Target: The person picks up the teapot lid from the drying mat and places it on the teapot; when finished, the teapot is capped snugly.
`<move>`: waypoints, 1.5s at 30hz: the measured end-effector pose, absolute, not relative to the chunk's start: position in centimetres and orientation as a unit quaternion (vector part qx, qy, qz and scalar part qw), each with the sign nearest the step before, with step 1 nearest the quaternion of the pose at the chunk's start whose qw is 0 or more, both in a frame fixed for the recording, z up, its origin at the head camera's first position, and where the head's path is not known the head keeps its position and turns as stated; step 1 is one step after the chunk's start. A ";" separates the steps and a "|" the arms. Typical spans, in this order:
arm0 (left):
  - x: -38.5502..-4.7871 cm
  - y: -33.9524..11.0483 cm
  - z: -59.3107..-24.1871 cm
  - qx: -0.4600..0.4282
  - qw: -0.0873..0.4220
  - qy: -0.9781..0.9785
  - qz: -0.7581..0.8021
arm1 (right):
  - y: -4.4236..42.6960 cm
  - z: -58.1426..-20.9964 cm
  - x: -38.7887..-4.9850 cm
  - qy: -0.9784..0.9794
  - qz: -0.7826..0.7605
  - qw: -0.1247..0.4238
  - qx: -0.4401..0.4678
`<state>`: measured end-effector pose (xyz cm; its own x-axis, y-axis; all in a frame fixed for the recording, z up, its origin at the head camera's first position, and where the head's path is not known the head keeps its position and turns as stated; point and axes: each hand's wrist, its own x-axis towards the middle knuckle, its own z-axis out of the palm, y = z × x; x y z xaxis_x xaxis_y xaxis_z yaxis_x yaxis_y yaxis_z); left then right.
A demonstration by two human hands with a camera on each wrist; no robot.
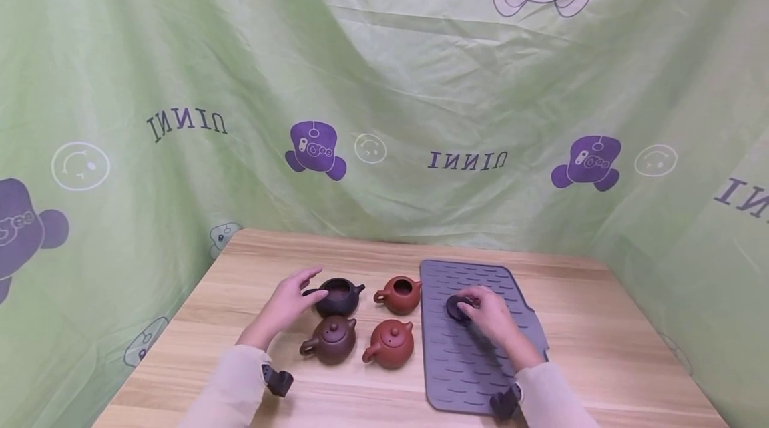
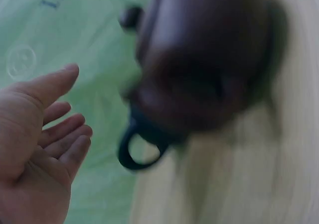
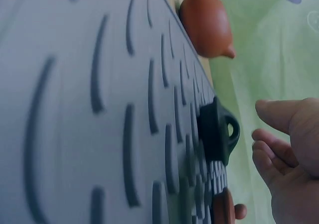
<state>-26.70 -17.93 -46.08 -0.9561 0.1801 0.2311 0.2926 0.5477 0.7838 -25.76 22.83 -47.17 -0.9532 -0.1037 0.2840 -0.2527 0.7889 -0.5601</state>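
On the grey mat lies a black lid (image 1: 455, 308) with a loop knob, seen on edge in the right wrist view. My right hand (image 1: 489, 313) is beside it, and the right wrist view shows a gap between fingers and lid. A red-brown lid (image 3: 223, 207) with a round knob lies beyond on the mat, hidden in the head view. My left hand (image 1: 288, 299) is spread by the handle of the lidless black teapot (image 1: 338, 308); I cannot tell whether it touches. A lidded purple-brown teapot (image 1: 334, 342) stands just in front, blurred in the left wrist view.
A lidless red-brown teapot (image 1: 401, 296) stands right of the black one, close to the mat's left edge. In front of it is a lidded orange-red teapot (image 1: 392, 346). The grey ridged mat (image 1: 444, 374) covers the table's right part. Green printed cloth (image 1: 384, 201) hangs behind.
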 end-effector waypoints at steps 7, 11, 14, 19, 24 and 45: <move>-28.0 -19.4 -48.0 -0.143 0.054 -0.867 -0.474 | 23.5 -47.4 -26.2 -0.938 0.311 0.102 0.117; -28.6 -19.9 -49.0 -0.150 0.046 -0.860 -0.486 | 23.7 -47.8 -26.5 -0.935 0.318 0.094 0.121; -29.0 -20.1 -49.7 -0.161 0.039 -0.855 -0.492 | 24.0 -48.1 -26.7 -0.935 0.320 0.092 0.124; -29.5 -20.2 -50.5 -0.173 0.035 -0.846 -0.503 | 24.1 -48.3 -26.8 -0.938 0.314 0.085 0.120; -29.8 -20.3 -51.0 -0.167 0.033 -0.855 -0.489 | 24.1 -48.5 -27.1 -0.943 0.309 0.070 0.105; -30.1 -20.0 -51.1 -0.176 0.029 -0.859 -0.480 | 24.3 -48.7 -27.8 -0.944 0.313 0.058 0.088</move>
<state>-30.06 -19.96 -51.09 -0.9361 0.2753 0.2190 0.3308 0.4778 0.8138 -27.78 24.34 -48.69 -0.9776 -0.1306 0.1649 -0.2033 0.7880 -0.5811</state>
